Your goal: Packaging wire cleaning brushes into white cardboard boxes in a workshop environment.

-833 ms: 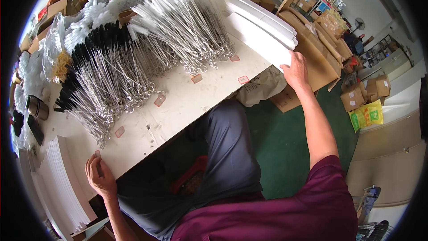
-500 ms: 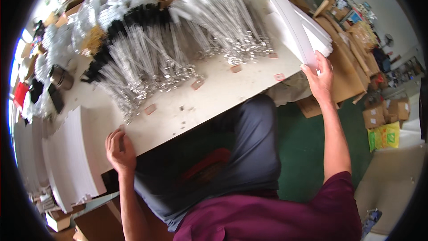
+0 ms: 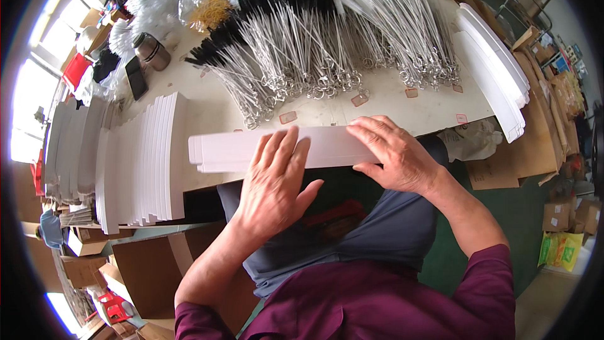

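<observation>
A long, narrow white cardboard carton (image 3: 223, 150) lies crosswise at the table's near edge, its flap end toward the left. My left hand (image 3: 270, 179) rests flat over its middle, fingers stretched out and thumb apart. At the carton's right end my right hand (image 3: 399, 158) grips it, fingers over the top and thumb by the near edge. Beyond the carton, bundles of wire brushes with ring ends fan out: black-bristled brushes (image 3: 296, 44) in the middle and white-bristled brushes (image 3: 402, 22) to the right.
Stacked white cartons (image 3: 141, 160) stand on the left, and more flat white cartons (image 3: 494, 66) lie at the right edge. A flask (image 3: 151, 51) and a dark phone (image 3: 135, 79) sit at the far left. Below is an open cardboard box (image 3: 154, 271); yellow ties (image 3: 212, 11) lie behind the brushes.
The right hand has brought a white carton from the right-hand pile to the middle front. My left hand has moved from the table edge onto it. The view has shifted.
</observation>
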